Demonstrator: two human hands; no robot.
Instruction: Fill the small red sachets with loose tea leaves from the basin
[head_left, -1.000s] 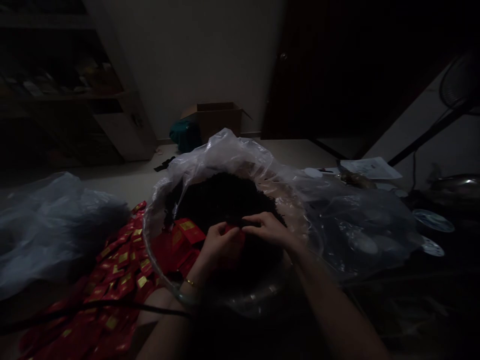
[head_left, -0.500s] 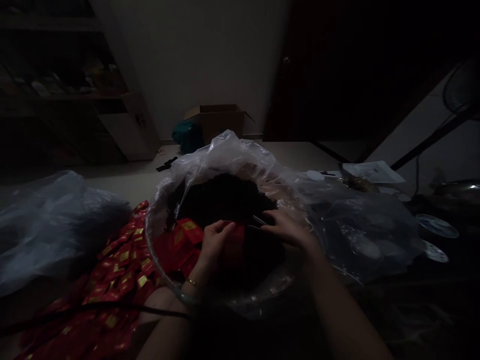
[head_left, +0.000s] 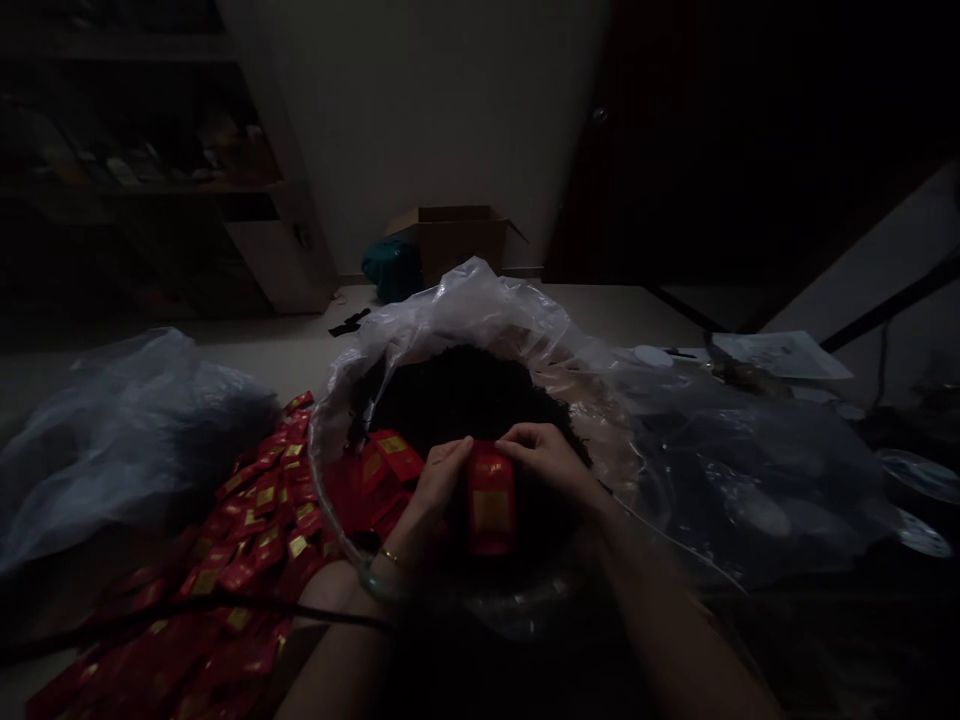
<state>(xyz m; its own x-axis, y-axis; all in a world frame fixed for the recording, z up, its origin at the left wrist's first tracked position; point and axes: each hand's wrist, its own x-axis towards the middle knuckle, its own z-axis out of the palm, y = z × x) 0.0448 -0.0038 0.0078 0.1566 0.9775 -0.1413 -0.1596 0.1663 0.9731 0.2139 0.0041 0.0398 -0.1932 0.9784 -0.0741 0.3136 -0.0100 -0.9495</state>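
Between both hands hangs a small red packet (head_left: 492,510) with a gold panel, upright in front of dark, crumbly material (head_left: 465,395) that looks like loose tea leaves. My left hand (head_left: 437,482) is closed on the packet's top left corner. At its top right corner, the fingers of my right hand (head_left: 551,458) pinch it too. The dark heap fills a round container lined with clear plastic (head_left: 469,295). More red packets (head_left: 386,460) lie inside the container on the left. Whether my right hand still holds a metal tool is hidden.
A large pile of red and gold packets (head_left: 247,540) spreads left of the container, beside a clear plastic bag (head_left: 135,440). Plastic sheeting (head_left: 757,480) lies on the right. Behind stand a cardboard box (head_left: 461,240) and a teal bag (head_left: 394,268). A dark cord (head_left: 187,603) crosses the lower left.
My right hand has moved in from the right and taken the packet's top right corner. The thin metal tool at its fingertips no longer shows. The packet now faces me upright.
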